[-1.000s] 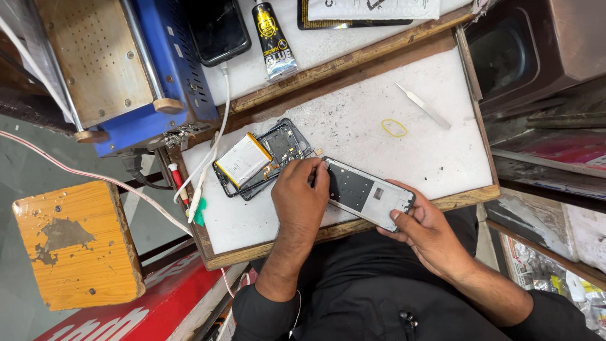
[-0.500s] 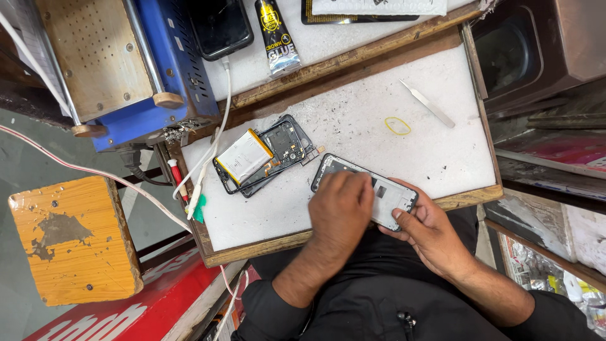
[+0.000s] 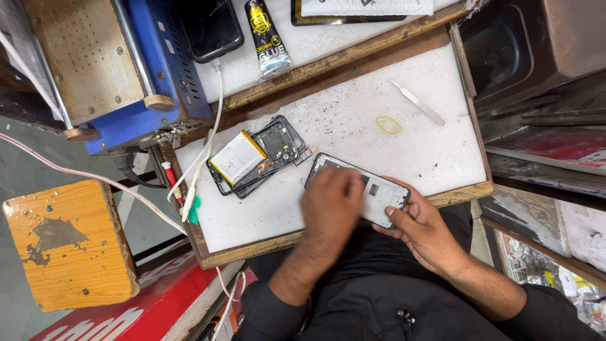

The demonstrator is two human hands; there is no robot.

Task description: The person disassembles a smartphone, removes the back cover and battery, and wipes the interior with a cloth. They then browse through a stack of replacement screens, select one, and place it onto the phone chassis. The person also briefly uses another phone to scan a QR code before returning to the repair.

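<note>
**Phone frame under both hands, opened phone set aside**

The left hand (image 3: 331, 205) presses flat on the phone frame (image 3: 379, 196) at the near edge of the white tabletop (image 3: 353, 129); the right hand (image 3: 420, 230) grips its end. The opened phone with battery (image 3: 252, 155) lies just beside, still apart. Tweezers (image 3: 416, 101), a glue tube (image 3: 266, 35) and a blue machine (image 3: 126, 69) crowd the cramped stall.

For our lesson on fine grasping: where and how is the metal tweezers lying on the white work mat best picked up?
Grip the tweezers at mid-length, across their narrow width, coming straight down from above. They lie flat and slanted on the white mat, pointed tip toward the far left, with bare mat on both long sides, so two fingers probably fit either side. The yellow rubber band lies close by, apart from them.
</note>
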